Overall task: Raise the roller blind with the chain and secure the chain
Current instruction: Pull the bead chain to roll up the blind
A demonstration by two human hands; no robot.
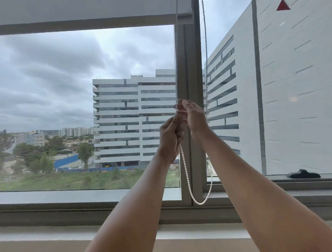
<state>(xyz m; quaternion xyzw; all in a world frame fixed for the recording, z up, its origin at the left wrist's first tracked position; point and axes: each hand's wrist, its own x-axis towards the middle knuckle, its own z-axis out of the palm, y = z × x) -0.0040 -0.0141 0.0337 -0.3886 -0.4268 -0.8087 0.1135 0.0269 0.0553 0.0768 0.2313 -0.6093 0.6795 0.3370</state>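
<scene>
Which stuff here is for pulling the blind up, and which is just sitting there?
For the job:
- white beaded chain loop
- pale grey roller blind, nearly fully raised
- left hand and right hand, both gripping the chain

Just sitting there:
- black window handle on the right-hand sill
- grey window frame

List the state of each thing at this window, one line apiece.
Roller blind: raised almost fully, bottom bar near the window's top.
Bead chain: gripped on its left strand, loop hanging slack below the hands, not secured.
Left hand: closed around the chain.
Right hand: above the left, fingers pinching the same strand.
Window handle: lying flat on the right sill.
</scene>
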